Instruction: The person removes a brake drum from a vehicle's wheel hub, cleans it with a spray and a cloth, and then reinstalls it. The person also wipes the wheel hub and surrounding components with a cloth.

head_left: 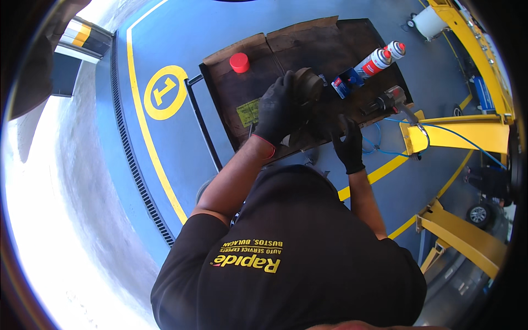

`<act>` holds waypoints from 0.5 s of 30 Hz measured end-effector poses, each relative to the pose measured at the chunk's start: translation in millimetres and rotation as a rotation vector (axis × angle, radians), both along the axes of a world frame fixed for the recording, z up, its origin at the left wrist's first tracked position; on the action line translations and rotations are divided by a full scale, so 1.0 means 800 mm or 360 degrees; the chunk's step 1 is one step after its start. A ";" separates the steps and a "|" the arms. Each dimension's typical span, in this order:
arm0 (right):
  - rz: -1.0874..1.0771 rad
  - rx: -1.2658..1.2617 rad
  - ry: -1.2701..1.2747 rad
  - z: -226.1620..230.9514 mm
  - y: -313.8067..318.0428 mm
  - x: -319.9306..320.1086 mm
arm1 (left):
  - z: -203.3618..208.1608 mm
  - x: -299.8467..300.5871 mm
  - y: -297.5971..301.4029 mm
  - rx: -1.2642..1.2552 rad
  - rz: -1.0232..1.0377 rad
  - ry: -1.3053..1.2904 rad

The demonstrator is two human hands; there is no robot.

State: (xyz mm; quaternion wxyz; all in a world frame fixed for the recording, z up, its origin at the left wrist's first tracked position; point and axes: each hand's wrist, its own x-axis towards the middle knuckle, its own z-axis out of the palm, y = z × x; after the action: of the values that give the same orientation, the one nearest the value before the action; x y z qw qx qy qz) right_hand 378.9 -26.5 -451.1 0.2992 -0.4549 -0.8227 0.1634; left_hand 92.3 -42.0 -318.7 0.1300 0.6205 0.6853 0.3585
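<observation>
My left hand, in a black glove, is closed around the edge of a dark, rounded, worn-looking part, held over the cart tray. The glove hides some of this part, so its exact kind is unclear. My right hand, gloved in black too, is over the tray's near edge with fingers apart and nothing visible in them. Close to it lies a grey-and-red air tool. A yellow-green printed packet rests beside my left hand, and a round red lid sits farther back.
Two spray cans with red caps stand at the tray's right, beside a small blue box. A blue hose runs over yellow lift arms. The cart's black handle is at left. Another person is far right, near a wheel.
</observation>
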 end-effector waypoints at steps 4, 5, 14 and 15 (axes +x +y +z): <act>0.0113 -0.0134 -0.0298 0.006 0.025 -0.009 | 0.001 0.017 0.020 0.0035 -0.0231 0.0225; 0.0137 -0.0092 -0.0295 0.009 0.030 -0.014 | 0.007 0.024 0.026 0.0032 -0.0305 0.0266; 0.0221 -0.0176 -0.0348 -0.030 0.044 -0.036 | 0.018 0.067 0.025 -0.0038 -0.0435 0.0476; 0.0211 -0.0069 -0.0306 -0.034 0.046 -0.035 | 0.033 0.052 0.024 -0.0096 -0.0419 0.0528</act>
State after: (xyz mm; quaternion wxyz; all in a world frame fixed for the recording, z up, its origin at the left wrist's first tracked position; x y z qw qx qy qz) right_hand 351.2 10.2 -478.5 0.1976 -0.4194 -0.8721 0.1563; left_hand 134.1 -22.7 -292.3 0.0797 0.7510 0.6207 0.2106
